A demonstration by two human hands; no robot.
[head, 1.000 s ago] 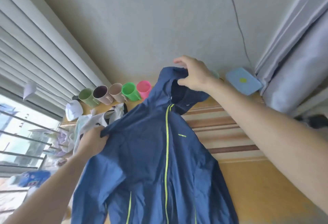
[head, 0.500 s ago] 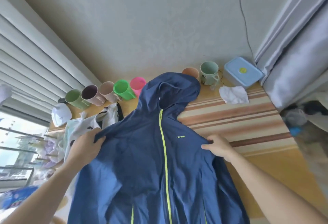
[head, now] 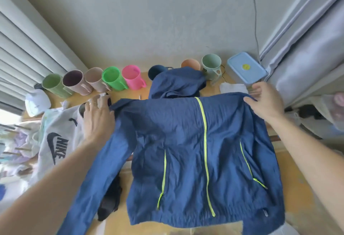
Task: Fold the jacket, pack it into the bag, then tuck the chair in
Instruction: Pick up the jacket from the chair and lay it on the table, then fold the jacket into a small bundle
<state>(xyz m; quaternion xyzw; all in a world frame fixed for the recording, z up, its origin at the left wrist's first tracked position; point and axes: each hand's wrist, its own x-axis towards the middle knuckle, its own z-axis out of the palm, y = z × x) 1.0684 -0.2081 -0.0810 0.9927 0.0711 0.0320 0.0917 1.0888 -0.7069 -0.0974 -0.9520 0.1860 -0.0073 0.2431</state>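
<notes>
Jacket [head: 186,141] spread front-up on the table [head: 301,188], left hand [head: 96,121] and right hand [head: 266,102] pinching its shoulders, fingers otherwise loose — folding's just starting, sleeves in next I'd say

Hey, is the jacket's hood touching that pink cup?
Apart. The head view shows bare tabletop between the pink cup and the hood of the jacket.
</notes>
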